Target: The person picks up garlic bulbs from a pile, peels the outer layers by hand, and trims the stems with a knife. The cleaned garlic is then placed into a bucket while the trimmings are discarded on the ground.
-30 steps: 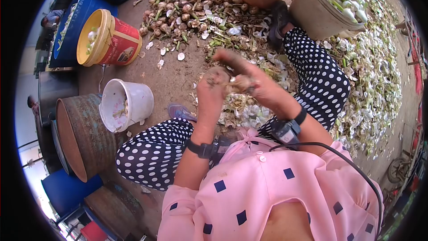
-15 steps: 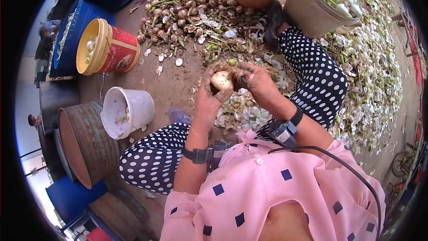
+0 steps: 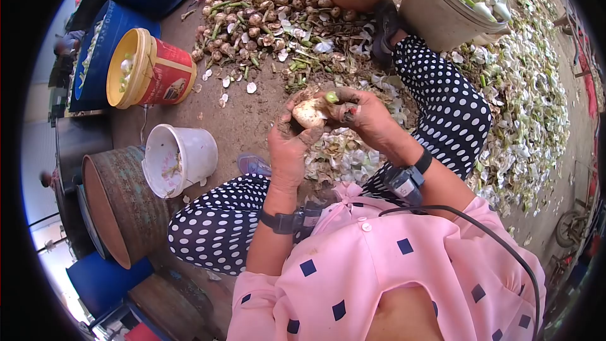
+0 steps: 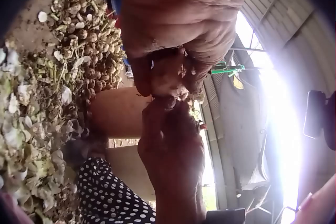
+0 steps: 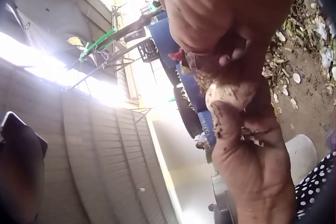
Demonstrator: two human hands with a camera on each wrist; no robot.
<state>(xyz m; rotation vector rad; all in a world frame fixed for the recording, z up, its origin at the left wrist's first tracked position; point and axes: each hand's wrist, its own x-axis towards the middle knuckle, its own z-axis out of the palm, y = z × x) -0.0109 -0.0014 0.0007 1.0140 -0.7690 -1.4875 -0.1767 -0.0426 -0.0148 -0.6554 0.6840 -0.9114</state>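
Observation:
A garlic bulb [image 3: 308, 113] with pale, dirt-marked skin and a short green cut stem [image 3: 331, 97] is held before the lap. The left hand [image 3: 288, 145] grips it, with the thumb across its near side. From the other side, the right hand [image 3: 374, 123] curls its fingers at the bulb, pinching at its skin near the stem. A small red spot shows on the right fingers. In the right wrist view the white side of the bulb [image 5: 231, 96] shows between the two hands; in the left wrist view fingers mostly hide it. Soil darkens both hands.
Unpeeled garlic [image 3: 252, 12] lies heaped ahead, with peelings [image 3: 524, 120] spread to the right. A pail of white bulbs [image 3: 442, 19] stands at front right. On the left are a yellow-red bucket [image 3: 167, 72], a white bucket [image 3: 199, 158] and a rusty drum [image 3: 132, 202].
A second ago the hands were blurred in quick motion around the bulb. Since then they have steadied, the bulb came into view, and it has tilted with its green stem showing more.

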